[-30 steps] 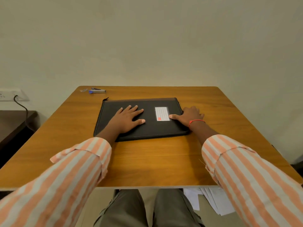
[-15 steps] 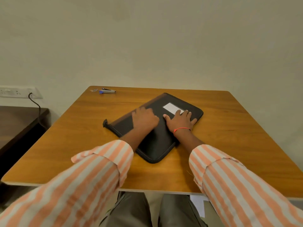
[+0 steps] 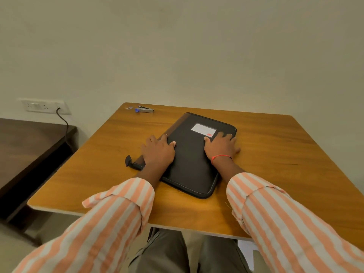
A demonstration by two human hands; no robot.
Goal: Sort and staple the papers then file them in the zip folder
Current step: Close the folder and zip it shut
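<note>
A closed black zip folder [image 3: 189, 154] lies on the wooden table [image 3: 275, 154], its long side running away from me and tilted a little to the right. A white label with a red mark [image 3: 202, 129] sits near its far end. My left hand [image 3: 157, 150] grips the folder's left edge, thumb on top. My right hand [image 3: 221, 147] presses on the right edge just below the label, fingers spread. The zip pull tab [image 3: 128, 160] sticks out at the folder's near left corner. A silver stapler with a blue end [image 3: 144, 109] lies at the table's far left corner.
White papers [image 3: 246, 251] lie on the floor under the table's near right edge. A dark side table [image 3: 29, 138] stands to the left, below a wall socket [image 3: 45, 106] with a black cable. A small clear object [image 3: 129, 107] sits beside the stapler.
Both hands have turned the folder from lying crosswise to pointing away from me. My left hand shifted to its left edge, my right to its right edge.
</note>
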